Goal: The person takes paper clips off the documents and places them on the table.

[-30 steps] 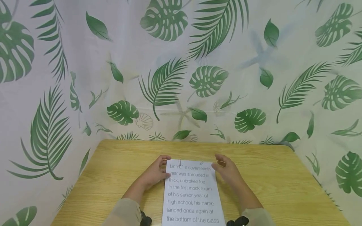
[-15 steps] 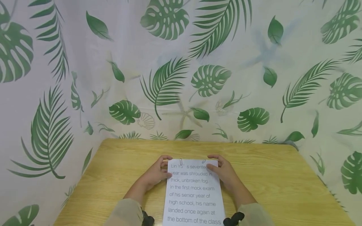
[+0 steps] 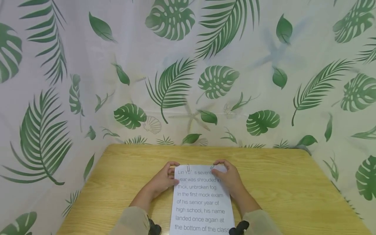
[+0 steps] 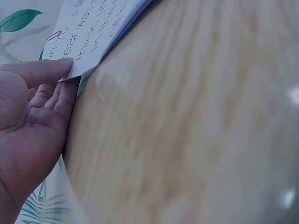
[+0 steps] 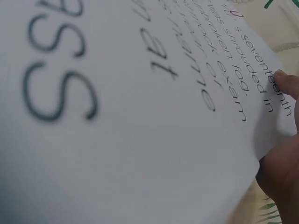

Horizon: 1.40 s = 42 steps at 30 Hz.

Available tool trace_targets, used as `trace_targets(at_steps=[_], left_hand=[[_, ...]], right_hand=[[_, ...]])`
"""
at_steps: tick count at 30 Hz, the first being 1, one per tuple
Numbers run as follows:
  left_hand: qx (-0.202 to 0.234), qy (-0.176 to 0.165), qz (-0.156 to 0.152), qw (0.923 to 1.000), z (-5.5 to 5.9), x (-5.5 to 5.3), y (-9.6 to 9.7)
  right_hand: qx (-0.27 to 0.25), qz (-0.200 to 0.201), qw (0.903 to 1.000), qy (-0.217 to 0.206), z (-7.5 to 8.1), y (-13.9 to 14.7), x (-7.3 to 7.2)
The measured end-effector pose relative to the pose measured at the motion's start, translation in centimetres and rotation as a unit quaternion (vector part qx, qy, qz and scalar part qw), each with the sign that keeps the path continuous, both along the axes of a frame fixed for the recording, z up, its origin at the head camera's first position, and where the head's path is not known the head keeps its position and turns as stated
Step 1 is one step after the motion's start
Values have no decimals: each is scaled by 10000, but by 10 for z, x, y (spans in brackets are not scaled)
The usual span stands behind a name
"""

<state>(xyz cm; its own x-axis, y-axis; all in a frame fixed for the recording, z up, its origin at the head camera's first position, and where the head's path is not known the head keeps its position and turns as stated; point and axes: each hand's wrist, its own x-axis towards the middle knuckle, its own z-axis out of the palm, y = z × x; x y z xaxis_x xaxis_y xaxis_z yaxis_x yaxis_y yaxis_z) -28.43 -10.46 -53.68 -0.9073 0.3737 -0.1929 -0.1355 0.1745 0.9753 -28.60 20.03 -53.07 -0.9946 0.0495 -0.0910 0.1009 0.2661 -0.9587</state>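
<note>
A white stack of paper (image 3: 199, 202), printed with large lines of text, stands in front of me at the table's near middle. My left hand (image 3: 162, 178) pinches its upper left edge, thumb on the printed face and fingers behind. One paper clip (image 3: 188, 167) sits on the top edge at the left; another paper clip (image 3: 212, 167) is at the right. My right hand (image 3: 230, 178) grips the upper right corner, thumb on the first line of text, index finger over the top edge, fingertips right at the right clip. In the right wrist view the thumb (image 5: 285, 83) presses on the sheet; that clip is hidden there.
The wooden table (image 3: 293, 189) spreads around the paper on both sides and behind it. A white curtain (image 3: 182, 52) printed with green leaves hangs along its back and sides. Both wrists carry black straps (image 3: 154, 227).
My right hand has moved left from beside the paper's right edge onto its upper right corner, its fingertips reaching the right clip. The left hand keeps its grip in place.
</note>
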Motion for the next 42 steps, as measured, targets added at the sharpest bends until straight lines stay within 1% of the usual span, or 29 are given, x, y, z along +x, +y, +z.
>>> trace_targets(at_steps=[3, 8, 13, 19, 23, 30, 33, 37, 40, 42], left_hand=[[41, 47, -28, 10000, -2, 1, 1], [28, 132, -67, 9999, -4, 1, 1], [19, 132, -78, 9999, -6, 2, 0], [83, 110, -80, 9999, -9, 2, 1], [92, 107, -109, 9998, -9, 1, 1], [-33, 183, -36, 9998, -3, -1, 0], [-47, 156, -4, 9999, -2, -2, 0], [-52, 132, -13, 9999, -3, -1, 1], [-11, 114, -7, 9999, -5, 0, 1], [14, 84, 11, 10000, -6, 1, 0]], right_hand=[[201, 50, 9997, 112, -3, 0, -1], [498, 244, 9982, 230, -6, 0, -3], [654, 205, 9972, 314, -8, -2, -4], [376, 29, 9991, 169, -5, -3, 2], [191, -38, 9998, 96, -2, -4, 5], [145, -185, 9997, 22, 1, -3, -1], [95, -271, 9995, -109, 3, -1, -2], [-314, -369, 9985, -260, 5, 5, -5], [-531, -353, 9978, -185, 5, 12, -7], [-512, -360, 9980, -123, 6, 16, -7]])
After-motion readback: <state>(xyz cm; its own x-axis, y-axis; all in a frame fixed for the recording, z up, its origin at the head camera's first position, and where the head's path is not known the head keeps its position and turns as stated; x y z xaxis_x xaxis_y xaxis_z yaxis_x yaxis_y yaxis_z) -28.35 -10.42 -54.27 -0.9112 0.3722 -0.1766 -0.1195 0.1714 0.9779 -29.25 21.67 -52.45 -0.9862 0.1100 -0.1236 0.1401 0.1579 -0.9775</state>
